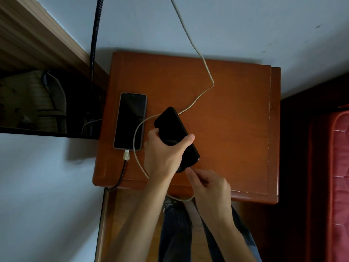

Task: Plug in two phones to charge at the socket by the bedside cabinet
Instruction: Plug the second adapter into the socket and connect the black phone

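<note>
Both forearms reach up from the bottom edge, over dark jeans [173, 233] and a shoe on the wooden floor. Left hand [164, 154] is wrapped around the black phone [176, 137], thumb on its left edge and fingers curled over the right edge, holding it tilted above the worktop [226, 110] with its lower end toward the person. Right hand [207, 186] is pinched shut on the end of the white cable [198, 52], its fingertips right at the phone's bottom edge; whether the plug is seated in the port cannot be told.

That cable comes down from the top of the view, along the pale wall, bends across the worktop, passes behind the black phone, loops left and then runs under the left wrist to the right hand.

Just left of the held phone a second phone [130, 121] lies flat, screen up and dark, near the worktop's left edge. A braided black cable [120, 174] with a pale connector is plugged into its bottom end and drops over the front edge.

A red mattress [338, 167] shows at the far right. No brand marks or writing can be read on either phone.
</note>
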`<state>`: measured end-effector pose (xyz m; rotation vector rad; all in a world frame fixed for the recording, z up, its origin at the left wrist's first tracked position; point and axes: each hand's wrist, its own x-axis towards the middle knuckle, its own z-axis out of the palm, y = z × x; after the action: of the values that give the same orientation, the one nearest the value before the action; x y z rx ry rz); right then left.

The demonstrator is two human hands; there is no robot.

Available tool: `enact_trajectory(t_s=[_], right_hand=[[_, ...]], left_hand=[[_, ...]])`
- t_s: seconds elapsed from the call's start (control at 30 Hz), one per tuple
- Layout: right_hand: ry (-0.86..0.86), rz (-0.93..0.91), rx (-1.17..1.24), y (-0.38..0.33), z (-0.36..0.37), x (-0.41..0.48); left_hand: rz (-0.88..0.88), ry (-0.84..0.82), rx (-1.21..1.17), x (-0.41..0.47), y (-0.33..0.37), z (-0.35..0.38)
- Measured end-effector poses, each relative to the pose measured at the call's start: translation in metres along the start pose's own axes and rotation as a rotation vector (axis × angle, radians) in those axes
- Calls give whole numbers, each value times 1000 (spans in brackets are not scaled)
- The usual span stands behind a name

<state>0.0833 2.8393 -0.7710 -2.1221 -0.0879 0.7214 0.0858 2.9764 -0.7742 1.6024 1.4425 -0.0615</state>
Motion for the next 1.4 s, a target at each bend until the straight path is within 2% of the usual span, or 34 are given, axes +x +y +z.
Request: enact_trajectory(t_s=[0.3, 0.53, 0.7, 0.8, 0.97, 1.03, 1.13, 1.3, 1.4], right_hand=[[-57, 148, -19, 14, 19, 3], [25, 160, -2, 20, 27, 3], [43, 251, 15, 23, 37, 0], [-32, 285, -17, 25, 37, 3], [-249, 264, -186, 24, 22, 14], [-214, 228, -259, 24, 13, 21], [-142, 242, -193, 22, 4, 30], [-161, 248, -199, 23, 10, 35], [-133, 219, -209, 27, 12, 33]], left_hand=[[76, 112, 255, -3, -7, 9], [43, 98, 236, -1, -10, 10], [60, 96, 292, -3, -11, 10], [82, 89, 322, -2, -13, 10], [172, 126, 477, -6, -19, 16], [229, 106, 582, -9, -22, 18], [298, 71, 691, -10, -29, 18], [379, 60, 649, -3, -31, 7], [491, 171, 604, 14, -22, -6]])
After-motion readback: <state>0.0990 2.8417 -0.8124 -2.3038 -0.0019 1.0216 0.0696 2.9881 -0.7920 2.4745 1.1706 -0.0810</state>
